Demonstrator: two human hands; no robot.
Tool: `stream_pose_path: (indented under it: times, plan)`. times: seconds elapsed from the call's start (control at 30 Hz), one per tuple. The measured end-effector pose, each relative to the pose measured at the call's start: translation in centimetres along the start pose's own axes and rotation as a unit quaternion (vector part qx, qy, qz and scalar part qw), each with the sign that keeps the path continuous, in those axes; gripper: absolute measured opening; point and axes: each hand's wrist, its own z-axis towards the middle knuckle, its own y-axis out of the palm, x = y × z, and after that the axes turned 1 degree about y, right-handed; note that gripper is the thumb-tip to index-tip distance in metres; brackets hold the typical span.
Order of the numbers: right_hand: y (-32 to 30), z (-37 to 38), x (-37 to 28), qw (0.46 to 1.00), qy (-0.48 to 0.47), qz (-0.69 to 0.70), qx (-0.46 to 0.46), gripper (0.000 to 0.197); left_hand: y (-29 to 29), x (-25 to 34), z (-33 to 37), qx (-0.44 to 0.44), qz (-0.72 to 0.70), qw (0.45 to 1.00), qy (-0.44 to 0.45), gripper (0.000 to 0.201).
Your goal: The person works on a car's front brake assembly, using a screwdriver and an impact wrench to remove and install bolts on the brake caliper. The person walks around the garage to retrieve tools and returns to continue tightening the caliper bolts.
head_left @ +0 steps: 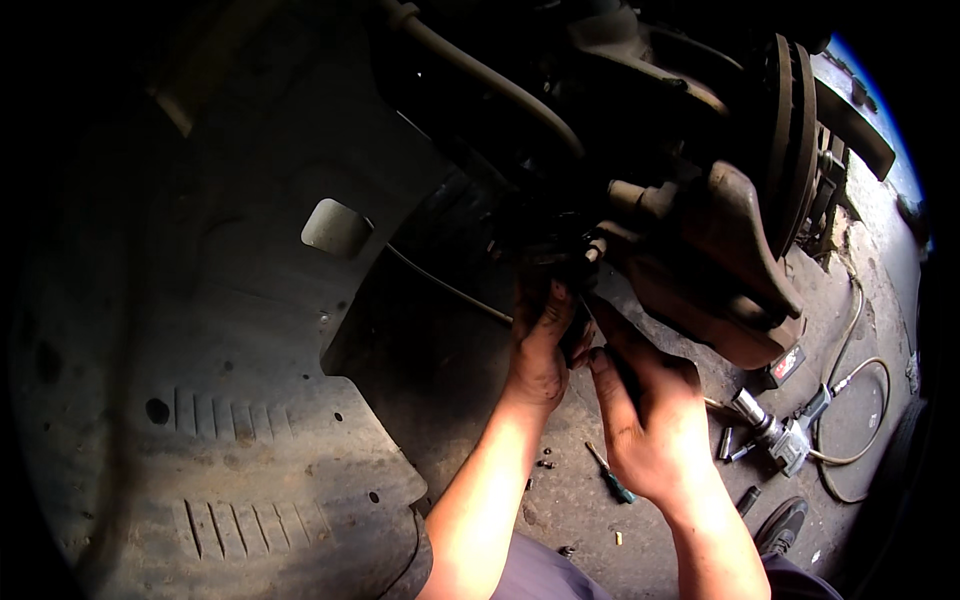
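Shadow hides what, if anything, left hand (540, 358) and right hand (652, 415) grasp with bent fingers (614, 392) below the fitting (596, 248), left of the disc's (806, 130) lower edge, where dimness could cause a slip.

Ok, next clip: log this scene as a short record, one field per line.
Setting: vehicle parts overhead, with a brake disc at upper right
Left hand: raised among dark parts; its grip is hidden in shadow
Right hand: beside the left, thumb and fingers toward the same spot; anything held is unclear
Left side: large grey panel with slots and one rounded opening
Floor: green-handled tool; grey power tool with a looped hose beside it
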Motion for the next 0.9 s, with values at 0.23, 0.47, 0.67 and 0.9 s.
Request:
stream_pose_path:
  times: [0.23,0.47,0.67,0.9]
  plan:
    - [0.6,0.2,-0.1,0.999,-0.006,0.045,0.015,0.036,-0.8,-0.7,0.1,0.009,0.021,1.000,0.006,0.044]
    - [1.7,0.4,0.4,0.993,0.058,0.103,0.015,0.038,-0.3,-0.7,0.3,0.043,0.014,0.999,0.010,0.046]
    - [1.9,0.9,0.5,0.995,0.082,0.056,-0.019,0.039,-0.5,-0.8,0.5,0.046,0.019,0.999,0.013,0.047]
    - [2.0,1.2,0.8,0.989,0.082,0.125,-0.019,0.040,-1.6,-1.0,0.0,0.072,0.064,0.995,-0.031,0.052]
